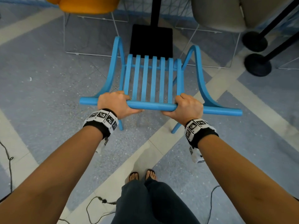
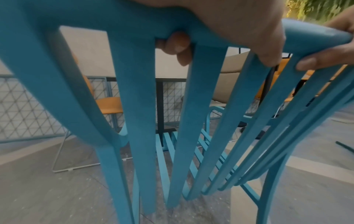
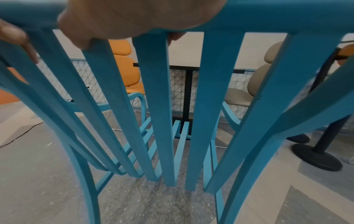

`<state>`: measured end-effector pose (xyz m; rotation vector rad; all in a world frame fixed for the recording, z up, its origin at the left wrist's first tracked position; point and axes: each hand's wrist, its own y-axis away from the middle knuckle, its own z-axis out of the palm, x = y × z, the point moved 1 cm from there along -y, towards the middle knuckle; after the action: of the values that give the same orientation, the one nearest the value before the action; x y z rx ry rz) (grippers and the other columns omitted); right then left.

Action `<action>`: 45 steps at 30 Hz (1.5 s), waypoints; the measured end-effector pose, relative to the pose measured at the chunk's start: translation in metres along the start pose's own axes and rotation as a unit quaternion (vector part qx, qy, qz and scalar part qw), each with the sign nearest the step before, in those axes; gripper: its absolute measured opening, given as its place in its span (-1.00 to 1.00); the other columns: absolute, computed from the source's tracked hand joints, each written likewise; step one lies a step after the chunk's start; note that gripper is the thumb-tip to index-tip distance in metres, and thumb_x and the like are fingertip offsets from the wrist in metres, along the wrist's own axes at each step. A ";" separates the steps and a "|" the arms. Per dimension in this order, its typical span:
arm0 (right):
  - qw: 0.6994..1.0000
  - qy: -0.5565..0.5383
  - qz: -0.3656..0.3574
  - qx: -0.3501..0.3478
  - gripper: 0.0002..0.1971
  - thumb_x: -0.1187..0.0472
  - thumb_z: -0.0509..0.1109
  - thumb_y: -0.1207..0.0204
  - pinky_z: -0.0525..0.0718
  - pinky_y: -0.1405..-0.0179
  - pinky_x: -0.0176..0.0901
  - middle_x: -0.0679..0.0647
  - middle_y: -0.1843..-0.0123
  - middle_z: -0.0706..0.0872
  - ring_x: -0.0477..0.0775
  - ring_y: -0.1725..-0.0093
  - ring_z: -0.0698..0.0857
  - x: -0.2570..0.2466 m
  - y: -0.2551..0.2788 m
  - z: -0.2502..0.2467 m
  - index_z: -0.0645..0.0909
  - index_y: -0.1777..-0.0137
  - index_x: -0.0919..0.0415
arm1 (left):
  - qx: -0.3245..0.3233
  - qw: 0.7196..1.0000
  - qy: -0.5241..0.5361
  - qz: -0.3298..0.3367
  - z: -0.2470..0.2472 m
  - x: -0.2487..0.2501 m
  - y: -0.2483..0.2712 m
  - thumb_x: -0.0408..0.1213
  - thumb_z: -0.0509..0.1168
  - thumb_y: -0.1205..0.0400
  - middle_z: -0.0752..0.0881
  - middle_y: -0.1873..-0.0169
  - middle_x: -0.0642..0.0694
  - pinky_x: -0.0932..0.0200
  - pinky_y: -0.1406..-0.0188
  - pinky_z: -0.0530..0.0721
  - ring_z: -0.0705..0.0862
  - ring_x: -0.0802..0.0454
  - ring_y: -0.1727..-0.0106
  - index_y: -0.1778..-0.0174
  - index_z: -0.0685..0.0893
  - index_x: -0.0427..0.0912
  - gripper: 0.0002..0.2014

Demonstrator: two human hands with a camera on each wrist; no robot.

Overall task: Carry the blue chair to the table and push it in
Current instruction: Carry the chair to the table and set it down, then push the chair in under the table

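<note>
The blue chair (image 1: 153,78) with a slatted seat and back stands in front of me, its seat facing the table. My left hand (image 1: 113,102) grips the left part of the back's top rail, and my right hand (image 1: 187,105) grips the right part. In the left wrist view my left hand's fingers (image 2: 176,44) curl under the rail of the chair (image 2: 138,91). My right hand (image 3: 134,18) wraps the same rail of the chair (image 3: 159,91). The table's black pedestal base (image 1: 151,39) lies just beyond the seat's front edge. Its dark top edge (image 3: 189,68) shows between the slats.
An orange chair (image 1: 89,5) stands at the far left of the table and a beige chair (image 1: 218,12) at the far right. Two black round post bases (image 1: 257,64) sit on the right. Cables (image 1: 97,204) trail on the floor by my feet.
</note>
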<state>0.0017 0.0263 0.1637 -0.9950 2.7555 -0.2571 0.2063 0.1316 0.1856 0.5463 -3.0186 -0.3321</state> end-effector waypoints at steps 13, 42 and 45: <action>1.000 -0.010 -0.013 -0.002 -0.45 -0.38 0.43 -0.06 0.26 0.53 -0.25 0.04 0.51 0.57 -0.02 0.50 0.42 0.027 -0.129 0.030 0.48 0.47 0.15 | -0.006 1.000 -0.014 0.001 -0.027 -0.020 -0.122 0.61 -0.01 -0.22 0.55 0.35 0.06 0.14 0.41 0.50 0.57 -0.01 0.36 0.27 0.72 0.01 -0.25; 0.984 -0.013 0.180 0.008 -0.55 -0.09 0.04 -0.35 0.15 0.50 -0.25 0.10 0.61 0.43 0.17 0.57 0.41 0.121 -0.270 0.045 0.47 0.57 0.22 | -0.019 0.999 -0.034 0.022 -0.073 -0.051 -0.285 0.57 0.02 -0.28 0.51 0.34 0.09 0.22 0.46 0.45 0.51 0.05 0.39 0.13 0.73 -0.01 -0.25; 0.976 -0.021 0.217 -0.012 -0.62 0.00 0.10 -0.29 0.08 0.54 -0.31 0.11 0.64 0.43 0.21 0.58 0.42 0.122 -0.272 0.044 0.45 0.59 0.26 | -0.017 0.999 -0.027 0.028 -0.072 -0.050 -0.284 0.57 0.03 -0.27 0.56 0.33 0.06 0.20 0.44 0.46 0.54 0.04 0.39 0.22 0.72 -0.03 -0.26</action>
<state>0.0870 -0.2626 0.1677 -0.3743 2.8485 -0.1286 0.3565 -0.1245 0.1928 0.4571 -3.0673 -0.3995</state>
